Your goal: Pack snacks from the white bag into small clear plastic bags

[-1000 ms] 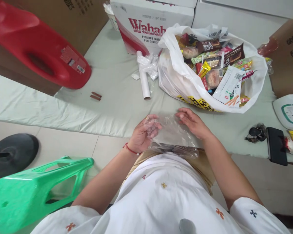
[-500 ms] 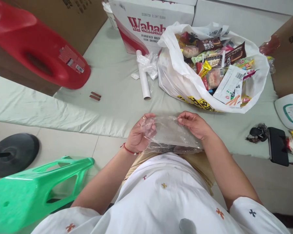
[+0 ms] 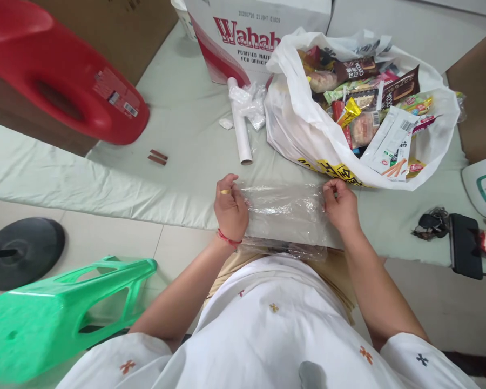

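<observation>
2 brown strips lie near a red jug on pale green cloth.

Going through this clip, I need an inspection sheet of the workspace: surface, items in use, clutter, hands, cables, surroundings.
Surface: pale green cloth, lightly wrinkled.
Items in use: clear plastic film, spread between the hands; white bag beyond it, open, full of wrapped snacks.
Clutter: white tube, two brown strips, red jug, phone with a dark tangle beside it, too unclear to name.
Hands: left hand and right hand hold opposite sides of the film.
Cables: nothing seen for certain.
Surroundings: green stool and black round base on the floor; printed carton behind.
</observation>
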### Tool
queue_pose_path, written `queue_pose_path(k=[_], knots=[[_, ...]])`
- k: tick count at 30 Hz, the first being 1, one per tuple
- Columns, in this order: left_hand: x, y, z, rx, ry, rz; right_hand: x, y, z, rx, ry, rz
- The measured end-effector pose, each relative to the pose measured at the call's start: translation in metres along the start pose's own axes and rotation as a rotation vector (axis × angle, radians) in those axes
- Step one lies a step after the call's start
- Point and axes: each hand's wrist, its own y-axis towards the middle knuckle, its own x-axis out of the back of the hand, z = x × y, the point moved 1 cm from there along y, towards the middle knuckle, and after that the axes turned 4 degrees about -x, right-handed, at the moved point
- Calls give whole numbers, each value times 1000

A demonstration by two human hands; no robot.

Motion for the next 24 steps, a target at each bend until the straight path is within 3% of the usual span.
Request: queue_pose_path(k=[3, 7, 10, 13, 14, 15, 16, 18, 20, 22, 24], knots=[[0, 8, 8, -129, 293, 46, -3, 4, -9, 187, -258, -161], [-1, 24, 20, -107, 450, 91, -3, 14, -22, 273, -431, -232], [3, 33, 19, -91, 515, -9, -3, 22, -26, 280, -499, -249], [10, 25, 1, -224, 543, -168, -3, 25, -25, 276, -532, -254], [10, 19, -6, -294, 528, -163, -4, 24, -25, 275, -536, -253], [9, 11, -13, -369, 497, -95, -4, 24, -25, 277, -534, -250], [5, 4, -19, -442, 461, 46, -4, 23, -25, 280, -529, -247], [-6, -10, -24, -534, 421, 428, -3, 24, -25, 286, -520, -236], [-18, -15, -17, -532, 467, 709, 1, 28, -25, 279, -535, -224], [-24, -12, -5, -511, 571, 832, 7, 36, -27, 275, -578, -207], [-26, -7, 8, -526, 689, 872, 15, 46, -27, 301, -624, -189]])
